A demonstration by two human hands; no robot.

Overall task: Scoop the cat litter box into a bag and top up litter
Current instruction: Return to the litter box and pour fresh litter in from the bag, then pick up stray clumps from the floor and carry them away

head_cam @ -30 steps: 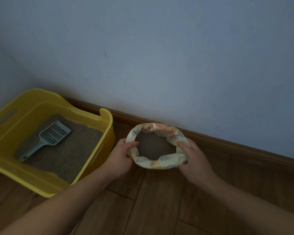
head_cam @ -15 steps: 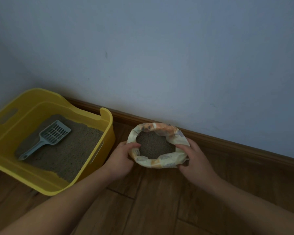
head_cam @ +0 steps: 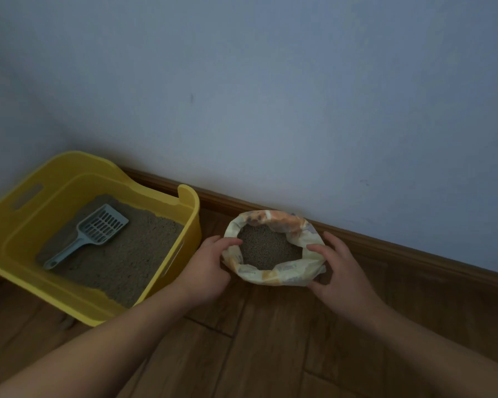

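A yellow litter box point(head_cam: 186, 206) stands on the floor at the left, with grey-brown litter point(head_cam: 133, 254) in it. On that litter lies a grey slotted scoop point(head_cam: 94, 232), handle toward me. Right of the box, against the skirting, stands an open litter bag point(head_cam: 282, 272) with its top rolled down and grey granules showing inside. My left hand point(head_cam: 210, 267) grips the bag's left rim with the thumb over the edge. My right hand point(head_cam: 338, 267) holds the right rim and side the same way.
A pale blue wall rises behind with a brown wooden skirting board point(head_cam: 400, 248) along its foot. Wooden floor planks point(head_cam: 256, 340) stretch toward me between my two forearms.
The bag has sunk slightly and my hands have slid a little lower on its rim. The box and the scoop are unmoved.
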